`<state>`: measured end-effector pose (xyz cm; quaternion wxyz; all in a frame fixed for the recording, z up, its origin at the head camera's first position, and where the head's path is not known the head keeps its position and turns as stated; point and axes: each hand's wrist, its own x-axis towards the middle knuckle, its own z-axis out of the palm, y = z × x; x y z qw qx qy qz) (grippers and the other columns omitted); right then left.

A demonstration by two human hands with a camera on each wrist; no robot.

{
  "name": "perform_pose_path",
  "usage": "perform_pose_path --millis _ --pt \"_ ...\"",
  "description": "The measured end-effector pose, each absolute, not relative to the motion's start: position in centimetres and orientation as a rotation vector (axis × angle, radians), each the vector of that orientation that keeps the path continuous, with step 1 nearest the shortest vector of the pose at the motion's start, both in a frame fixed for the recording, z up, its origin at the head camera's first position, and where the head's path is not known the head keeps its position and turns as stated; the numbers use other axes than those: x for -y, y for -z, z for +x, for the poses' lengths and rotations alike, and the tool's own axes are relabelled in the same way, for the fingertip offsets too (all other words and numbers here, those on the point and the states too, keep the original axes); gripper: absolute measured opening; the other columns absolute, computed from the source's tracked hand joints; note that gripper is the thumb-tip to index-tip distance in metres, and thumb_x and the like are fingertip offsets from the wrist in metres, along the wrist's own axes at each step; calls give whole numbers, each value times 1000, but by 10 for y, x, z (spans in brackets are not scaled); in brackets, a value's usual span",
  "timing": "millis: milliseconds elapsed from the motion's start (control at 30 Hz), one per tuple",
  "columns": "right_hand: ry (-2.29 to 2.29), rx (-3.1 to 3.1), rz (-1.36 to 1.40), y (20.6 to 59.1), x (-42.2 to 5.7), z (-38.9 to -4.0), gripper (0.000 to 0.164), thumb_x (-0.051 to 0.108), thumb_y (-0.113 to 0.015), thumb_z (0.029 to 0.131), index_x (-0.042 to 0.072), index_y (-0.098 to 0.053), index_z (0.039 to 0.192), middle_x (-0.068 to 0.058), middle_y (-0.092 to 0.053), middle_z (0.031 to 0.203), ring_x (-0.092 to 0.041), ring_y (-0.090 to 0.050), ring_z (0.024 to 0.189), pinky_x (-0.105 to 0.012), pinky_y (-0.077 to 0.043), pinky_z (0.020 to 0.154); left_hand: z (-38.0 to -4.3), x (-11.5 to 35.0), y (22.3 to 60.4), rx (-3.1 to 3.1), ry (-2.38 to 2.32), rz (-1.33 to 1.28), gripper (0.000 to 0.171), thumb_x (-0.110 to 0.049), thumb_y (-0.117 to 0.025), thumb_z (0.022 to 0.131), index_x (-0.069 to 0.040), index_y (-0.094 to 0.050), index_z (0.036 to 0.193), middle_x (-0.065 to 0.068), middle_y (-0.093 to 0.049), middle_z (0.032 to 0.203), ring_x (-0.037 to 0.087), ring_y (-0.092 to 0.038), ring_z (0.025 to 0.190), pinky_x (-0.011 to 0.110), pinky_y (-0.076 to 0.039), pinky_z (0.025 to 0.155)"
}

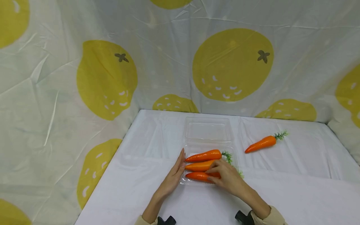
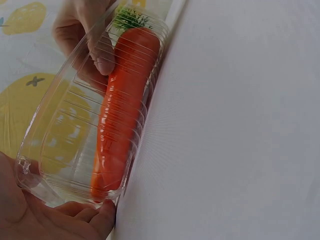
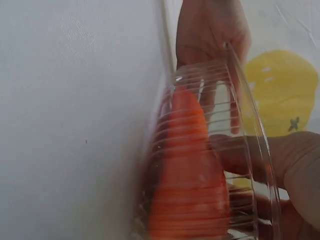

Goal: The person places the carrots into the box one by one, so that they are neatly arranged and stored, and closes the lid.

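A clear plastic clamshell box (image 1: 184, 181) lies on the white table, its lid (image 1: 208, 131) folded back at the far side. Inside, three carrots lie side by side: a far carrot (image 1: 205, 155), a middle carrot (image 1: 199, 166) and a near carrot (image 1: 197, 176), tips to the left, green tops to the right. My left hand (image 1: 172, 178) rests with straight fingers against the box's left end. My right hand (image 1: 229, 177) reaches in over the right half and pinches the near carrot between thumb and fingers. In the left wrist view, the box wall covers the near carrot (image 2: 122, 110).
Another carrot (image 1: 262, 144) with a green top lies on the table to the right of the box. A white cloth (image 1: 281, 200) covers the table. Curtains with yellow lemon prints (image 1: 233, 65) stand behind and at the sides.
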<state>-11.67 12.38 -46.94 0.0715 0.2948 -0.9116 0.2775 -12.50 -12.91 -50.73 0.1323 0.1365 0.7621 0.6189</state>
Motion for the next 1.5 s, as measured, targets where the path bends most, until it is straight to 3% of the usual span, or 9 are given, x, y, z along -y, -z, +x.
perform_pose_path --millis 200,467,867,1100,1333,1500 --pt "-840 2847 997 456 -136 -118 17 22 -80 91 17 -82 108 9 -69 104 -10 -63 96 -27 -57 79 -124 129 506 -2217 -1787 393 61 -26 -32 115 -23 -2 168 10 -7 175 27 -11 162 49 -13 129" --pt "-902 2826 1000 438 -156 -123 21 26 -75 96 16 -79 114 6 -69 113 -14 -65 100 -31 -59 82 -123 129 505 -2213 -1790 389 61 -26 -32 115 -25 -2 168 9 -7 175 26 -11 162 50 -13 130" --pt "-940 2806 771 430 -197 -142 34 20 -76 94 10 -74 127 -8 -64 132 -33 -62 123 -58 -55 100 -124 129 509 -2213 -1800 400 61 -24 -33 115 -22 -3 168 7 -6 176 25 -10 163 47 -14 129" --pt "-979 2818 739 429 -209 -147 39 22 -76 95 10 -71 132 -12 -62 136 -37 -60 126 -62 -52 101 -124 130 509 -2213 -1804 406 61 -25 -33 115 -22 -3 168 7 -6 176 25 -10 163 48 -14 129" --pt "-977 2872 644 427 -225 -152 44 30 -73 98 7 -67 136 -18 -58 141 -40 -62 117 -64 -54 95 -124 129 509 -2225 -1787 394 62 -28 -34 115 -24 -3 168 8 -6 176 25 -10 163 50 -13 129" --pt "-943 2899 601 428 -237 -158 47 31 -71 99 4 -66 137 -23 -56 142 -45 -57 124 -69 -51 98 -124 130 509 -2222 -1789 396 62 -27 -34 115 -25 -3 168 8 -6 176 25 -10 163 50 -12 129"
